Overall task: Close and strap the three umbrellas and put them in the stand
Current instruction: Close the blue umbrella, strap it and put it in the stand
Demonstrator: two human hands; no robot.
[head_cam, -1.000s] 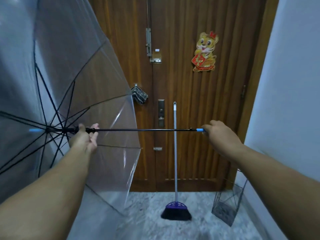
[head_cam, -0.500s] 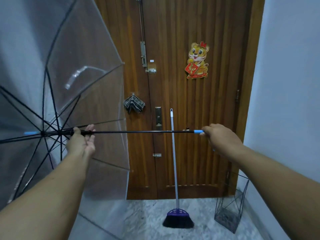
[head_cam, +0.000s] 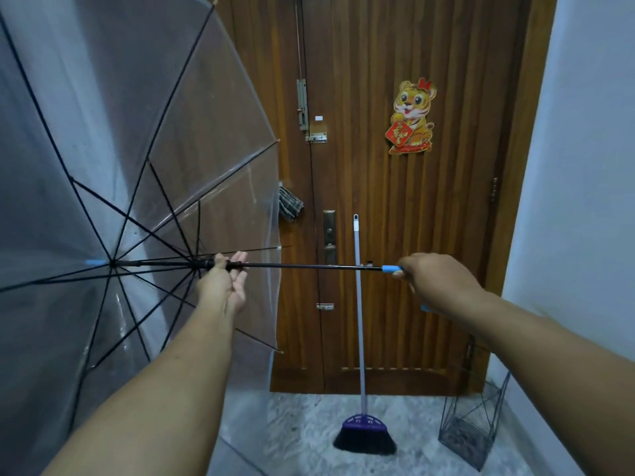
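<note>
1. Held level before the wooden door (head_cam: 395,201) — transparent umbrella (head_cam: 137,166), canopy spread wide.
2. Curled around the shaft's runner — left hand (head_cam: 225,286).
3. Clamped on the blue handle — right hand (head_cam: 436,283).
4. Standing in the floor's corner, well apart: wire umbrella stand (head_cam: 472,427).

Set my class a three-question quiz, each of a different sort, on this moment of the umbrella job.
1. True or false: the clear umbrella is already folded shut.
2. What does the right hand grip? A) the broom B) the umbrella's blue handle C) the wire stand
3. Fill in: the left hand holds the black ____ near the ribs.

Key: 1 false, its canopy is spread open; 2 B; 3 shaft.
</note>
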